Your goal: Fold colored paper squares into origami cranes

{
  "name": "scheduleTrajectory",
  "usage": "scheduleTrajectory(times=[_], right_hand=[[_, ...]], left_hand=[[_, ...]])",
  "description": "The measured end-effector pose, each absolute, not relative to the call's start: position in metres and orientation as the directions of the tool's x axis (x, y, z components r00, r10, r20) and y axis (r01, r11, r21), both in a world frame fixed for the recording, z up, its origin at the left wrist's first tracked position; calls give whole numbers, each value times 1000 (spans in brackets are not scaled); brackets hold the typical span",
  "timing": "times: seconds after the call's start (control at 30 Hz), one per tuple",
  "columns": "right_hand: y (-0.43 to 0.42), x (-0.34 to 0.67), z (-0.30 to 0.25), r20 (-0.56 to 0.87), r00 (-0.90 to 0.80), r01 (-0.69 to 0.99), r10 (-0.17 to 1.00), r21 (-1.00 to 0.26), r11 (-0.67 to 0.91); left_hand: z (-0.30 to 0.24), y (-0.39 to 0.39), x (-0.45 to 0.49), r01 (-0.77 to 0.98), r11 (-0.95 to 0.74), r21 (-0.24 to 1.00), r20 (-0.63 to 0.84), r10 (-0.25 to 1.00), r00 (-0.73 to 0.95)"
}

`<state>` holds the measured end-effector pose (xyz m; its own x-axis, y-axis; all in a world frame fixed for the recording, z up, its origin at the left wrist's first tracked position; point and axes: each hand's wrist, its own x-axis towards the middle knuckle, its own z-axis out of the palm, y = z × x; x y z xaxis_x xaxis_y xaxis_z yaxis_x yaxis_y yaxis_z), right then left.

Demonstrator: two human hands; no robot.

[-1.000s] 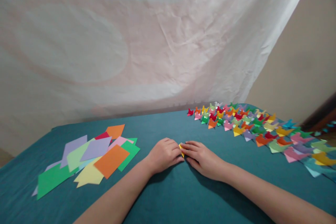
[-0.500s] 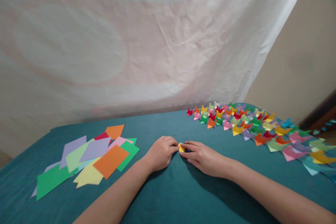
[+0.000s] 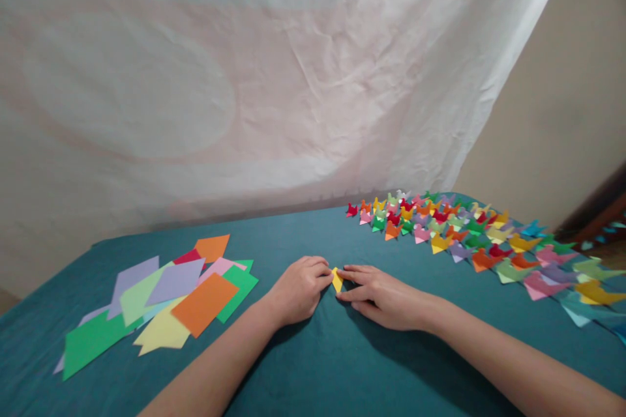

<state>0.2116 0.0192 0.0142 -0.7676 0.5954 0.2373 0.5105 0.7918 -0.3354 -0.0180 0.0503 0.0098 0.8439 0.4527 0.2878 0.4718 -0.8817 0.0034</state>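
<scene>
A small piece of folded yellow paper [image 3: 337, 281] lies on the teal tablecloth between my two hands, a narrow diamond of it showing. My left hand [image 3: 302, 290] is closed, its thumb and fingertips gripping the paper's left edge. From the other side, my right hand [image 3: 381, 296] holds the right edge, with the index finger near the top and other fingertips near the lower point. The rest of the paper is hidden under the fingers.
Loose coloured paper sheets [image 3: 200, 306] lie overlapping on the left of the tablecloth [image 3: 313, 371]. Rows of folded paper birds [image 3: 454, 228] in many colours stand at the right. A pale hanging cloth [image 3: 274, 78] rises behind the table.
The right hand's lower fingertips have shifted slightly down and apart from the index finger, and more of the yellow paper shows. The left hand keeps its grip.
</scene>
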Motion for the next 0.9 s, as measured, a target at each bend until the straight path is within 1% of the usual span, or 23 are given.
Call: scheduleTrajectory(times=[0.13,0.23,0.37,0.5,0.67,0.8,0.9], right_hand=[[23,212,7,282,-721,490,633,-438,754],[32,213,-6,345,-610,521,714,-505,689],[40,212,-19,404,-551,498,730,-544,676],[41,212,-20,419,-547,486,725,-546,682],[40,211,-17,422,-558,501,715,-516,695],[44,209,-17,423,-582,508,694,-478,717],[48,207,-16,434,-609,511,664,-426,747]], left_hand=[[11,49,-15,478,-879,1,282,458,843],[12,48,-12,521,-854,-12,279,497,822],[8,48,-10,553,-833,-15,301,524,797],[4,51,-12,562,-827,16,336,534,776],[2,54,-16,561,-824,76,338,550,763],[1,55,-18,562,-821,102,352,558,751],[0,55,-17,561,-821,109,372,557,742]])
